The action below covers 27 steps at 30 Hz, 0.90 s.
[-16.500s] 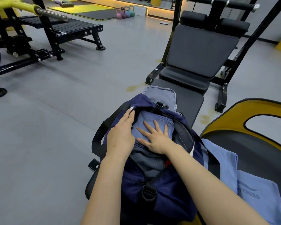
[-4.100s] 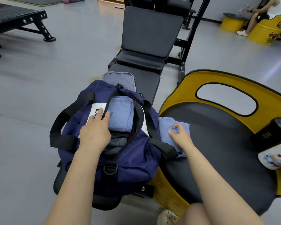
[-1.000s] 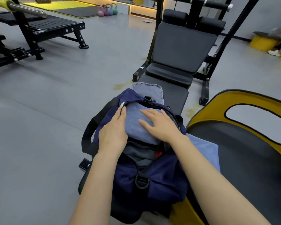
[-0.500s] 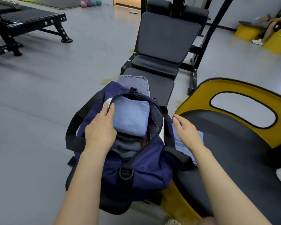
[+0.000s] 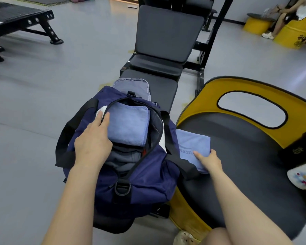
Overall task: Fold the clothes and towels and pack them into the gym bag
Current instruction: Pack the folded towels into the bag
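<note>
Packing step, w/ one folded towel (image 5: 127, 124) already in the gym bag (image 5: 145, 175) on the table (image 5: 164, 89). My left hand (image 5: 93, 144) lies flat, fingers straight, holding the bag's mouth open. My right hand (image 5: 209, 160) pinches the near edge of the second towel (image 5: 193, 144) on the yellow seat (image 5: 237, 156) beside the bag. Next, I judge: lift it, keep the fold, lay it inside.

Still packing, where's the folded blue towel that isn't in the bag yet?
Right of the gym bag, on the yellow-rimmed seat: the folded towel, under the right hand.
</note>
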### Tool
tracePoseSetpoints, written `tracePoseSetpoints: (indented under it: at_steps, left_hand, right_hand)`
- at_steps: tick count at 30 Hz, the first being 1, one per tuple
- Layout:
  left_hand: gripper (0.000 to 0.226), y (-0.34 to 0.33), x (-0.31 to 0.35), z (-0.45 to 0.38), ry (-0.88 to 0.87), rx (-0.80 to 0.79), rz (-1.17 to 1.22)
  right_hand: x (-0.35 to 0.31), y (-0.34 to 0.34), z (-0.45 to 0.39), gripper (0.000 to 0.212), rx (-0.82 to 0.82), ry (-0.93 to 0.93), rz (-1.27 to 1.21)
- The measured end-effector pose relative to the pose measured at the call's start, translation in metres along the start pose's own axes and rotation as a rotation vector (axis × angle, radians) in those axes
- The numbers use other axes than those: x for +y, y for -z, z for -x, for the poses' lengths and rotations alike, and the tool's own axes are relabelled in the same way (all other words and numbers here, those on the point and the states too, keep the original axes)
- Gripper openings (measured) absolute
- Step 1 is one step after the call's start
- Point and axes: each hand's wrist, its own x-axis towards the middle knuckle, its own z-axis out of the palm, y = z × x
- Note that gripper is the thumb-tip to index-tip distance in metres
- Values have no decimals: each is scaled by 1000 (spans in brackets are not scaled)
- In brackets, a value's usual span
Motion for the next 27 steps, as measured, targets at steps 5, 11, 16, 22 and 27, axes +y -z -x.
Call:
tracePoseSetpoints:
  at_steps: [5,11,16,22,27]
  left_hand:
    - [73,-3,1,0,-2,12,-11]
    - [73,-4,2,-1,-1,14,-14]
    - [72,-5,1,0,-7,27,-13]
    - [72,-5,3,-1,6,19,-13]
    - [71,-5,3,0,3,25,-7]
  right_hand:
    - [-2,0,0,60,16,30,-101]
    - [5,8,-5,50,67,42,-111]
    - [21,27,-10,53,125,18,3]
    - [19,30,-6,76,277,80,328]
    - [-15,14,6,45,313,359,500]
